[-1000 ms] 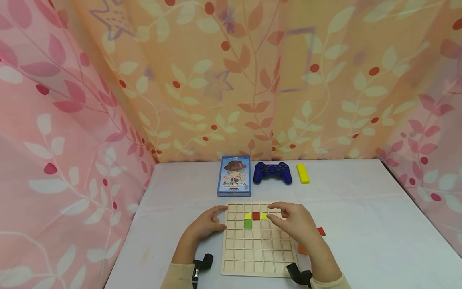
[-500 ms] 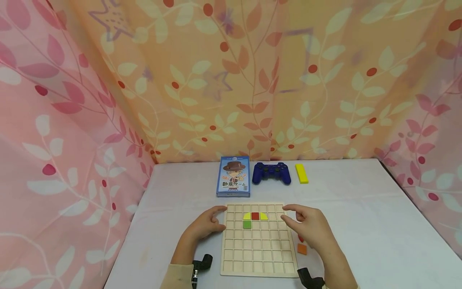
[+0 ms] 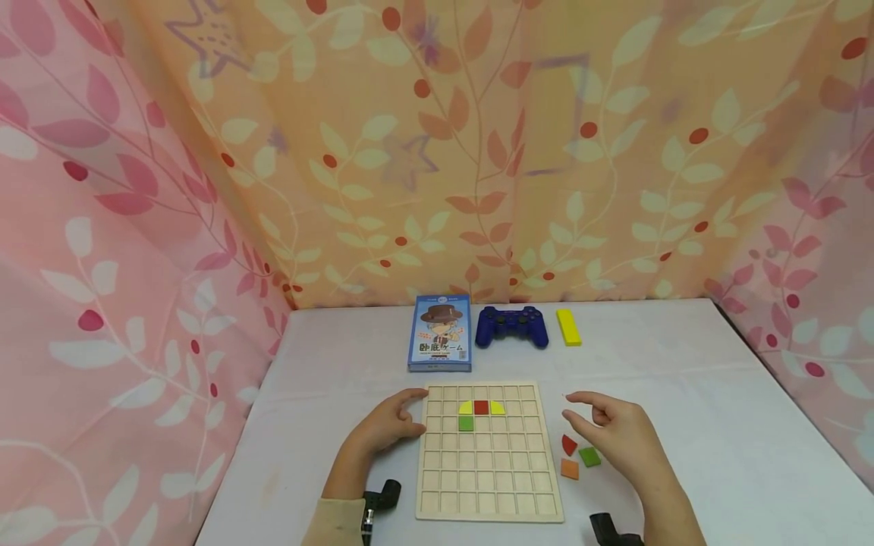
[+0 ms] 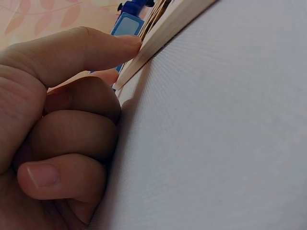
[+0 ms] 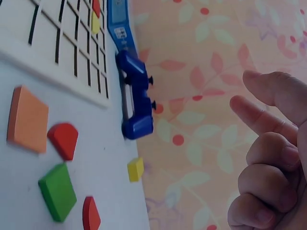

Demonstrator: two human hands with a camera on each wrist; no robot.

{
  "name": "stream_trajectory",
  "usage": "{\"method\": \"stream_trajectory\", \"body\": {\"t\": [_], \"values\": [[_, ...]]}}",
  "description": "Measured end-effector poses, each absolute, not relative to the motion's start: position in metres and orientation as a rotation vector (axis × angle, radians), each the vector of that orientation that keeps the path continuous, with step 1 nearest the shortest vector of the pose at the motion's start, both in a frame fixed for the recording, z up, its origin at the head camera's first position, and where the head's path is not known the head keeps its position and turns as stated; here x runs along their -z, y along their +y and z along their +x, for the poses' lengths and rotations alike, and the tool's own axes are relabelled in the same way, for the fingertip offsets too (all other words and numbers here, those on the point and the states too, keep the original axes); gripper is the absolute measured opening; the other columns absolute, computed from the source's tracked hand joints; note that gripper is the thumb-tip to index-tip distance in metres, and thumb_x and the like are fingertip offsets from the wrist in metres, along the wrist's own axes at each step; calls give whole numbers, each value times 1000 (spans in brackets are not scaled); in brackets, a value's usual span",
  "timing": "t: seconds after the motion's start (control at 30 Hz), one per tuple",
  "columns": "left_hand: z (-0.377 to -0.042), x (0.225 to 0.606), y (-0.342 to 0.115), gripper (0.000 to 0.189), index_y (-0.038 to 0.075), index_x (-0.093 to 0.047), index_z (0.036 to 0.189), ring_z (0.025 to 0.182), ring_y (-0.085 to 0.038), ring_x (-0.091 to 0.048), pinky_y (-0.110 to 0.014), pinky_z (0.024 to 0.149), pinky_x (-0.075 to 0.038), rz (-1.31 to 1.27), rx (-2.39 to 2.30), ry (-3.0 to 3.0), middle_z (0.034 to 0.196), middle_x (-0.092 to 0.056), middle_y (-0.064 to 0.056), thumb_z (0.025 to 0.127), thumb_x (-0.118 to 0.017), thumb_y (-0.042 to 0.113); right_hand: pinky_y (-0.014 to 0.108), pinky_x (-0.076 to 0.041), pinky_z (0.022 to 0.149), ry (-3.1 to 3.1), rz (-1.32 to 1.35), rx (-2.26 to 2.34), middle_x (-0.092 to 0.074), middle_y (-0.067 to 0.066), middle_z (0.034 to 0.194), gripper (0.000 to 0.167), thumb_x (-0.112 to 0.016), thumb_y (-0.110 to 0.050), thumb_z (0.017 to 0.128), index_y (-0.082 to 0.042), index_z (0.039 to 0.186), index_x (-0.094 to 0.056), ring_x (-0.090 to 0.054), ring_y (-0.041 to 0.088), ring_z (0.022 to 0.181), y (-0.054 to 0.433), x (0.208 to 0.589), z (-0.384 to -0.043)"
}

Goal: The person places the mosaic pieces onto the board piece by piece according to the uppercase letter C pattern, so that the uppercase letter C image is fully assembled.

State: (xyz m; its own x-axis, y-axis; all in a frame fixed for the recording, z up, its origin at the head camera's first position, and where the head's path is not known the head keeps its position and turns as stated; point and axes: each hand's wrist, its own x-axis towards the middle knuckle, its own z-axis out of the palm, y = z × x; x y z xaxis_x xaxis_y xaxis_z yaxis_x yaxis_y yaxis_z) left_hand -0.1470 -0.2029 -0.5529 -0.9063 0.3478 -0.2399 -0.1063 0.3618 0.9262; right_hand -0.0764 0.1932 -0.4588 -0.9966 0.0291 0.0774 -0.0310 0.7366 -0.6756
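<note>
A pale wooden grid board (image 3: 489, 485) lies on the white table. In its upper rows sit a red square tile (image 3: 481, 408) between two yellow quarter-round tiles (image 3: 466, 409), and a green square tile (image 3: 466, 424) below the left yellow one. My left hand (image 3: 386, 423) rests at the board's left edge, index finger and thumb spread and touching it, the other fingers curled. My right hand (image 3: 617, 434) hovers right of the board, thumb and index finger apart with nothing between them. Near it lie a red quarter-round tile (image 3: 569, 445), a green tile (image 3: 589, 456) and an orange tile (image 3: 570, 469).
Behind the board stand a blue card-game box (image 3: 440, 334), a dark blue game controller (image 3: 512, 327) and a yellow block (image 3: 568, 327). Another red tile (image 5: 91, 214) shows in the right wrist view. Patterned curtains (image 3: 437, 152) hang around the table.
My right hand has moved right, away from the right yellow tile on the board, uncovering that tile and the loose tiles beside the board. My left hand stays at the left edge.
</note>
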Motion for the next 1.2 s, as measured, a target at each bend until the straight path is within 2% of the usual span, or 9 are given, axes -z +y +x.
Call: {"method": "stream_trajectory", "body": {"t": [0.43,0.73,0.9,1.07,1.2], "values": [[-147,553,-205,73,9,-52,148,44,-8,-38,-23,44,-32,174,-1549,2286,55,-46,4,81,-82,6,27,-29,55,-2938,-1,-1038,-36,-6,62,35,-80,-35,90,-12,117,-77,-32,10,57,222,483,-69],[-146,554,-204,74,8,-53,148,43,-9,-36,-23,43,-30,163,-1585,2257,55,-45,4,80,-83,4,29,-31,58,-3128,-107,-1117,-43,0,65,44,-82,-36,86,-13,123,-75,-39,15,62,234,512,-65],[-147,554,-203,72,9,-54,147,44,-8,-37,-23,43,-31,162,-1566,2269,55,-45,4,81,-82,4,30,-30,57,-3191,-124,-1129,-44,1,64,44,-84,-30,83,-13,123,-75,-41,17,61,237,523,-64],[-148,554,-201,71,9,-55,146,45,-9,-39,-25,45,-32,169,-1529,2305,56,-46,4,81,-82,6,30,-31,58,-3192,-121,-1116,-45,2,66,41,-83,-20,83,-16,123,-75,-42,18,61,240,528,-61],[-148,555,-201,72,10,-55,146,45,-9,-39,-25,45,-32,165,-1524,2304,56,-47,4,81,-83,6,31,-33,61,-3204,-153,-1117,-47,2,67,40,-82,-20,84,-16,124,-76,-44,18,64,243,528,-60]]}}
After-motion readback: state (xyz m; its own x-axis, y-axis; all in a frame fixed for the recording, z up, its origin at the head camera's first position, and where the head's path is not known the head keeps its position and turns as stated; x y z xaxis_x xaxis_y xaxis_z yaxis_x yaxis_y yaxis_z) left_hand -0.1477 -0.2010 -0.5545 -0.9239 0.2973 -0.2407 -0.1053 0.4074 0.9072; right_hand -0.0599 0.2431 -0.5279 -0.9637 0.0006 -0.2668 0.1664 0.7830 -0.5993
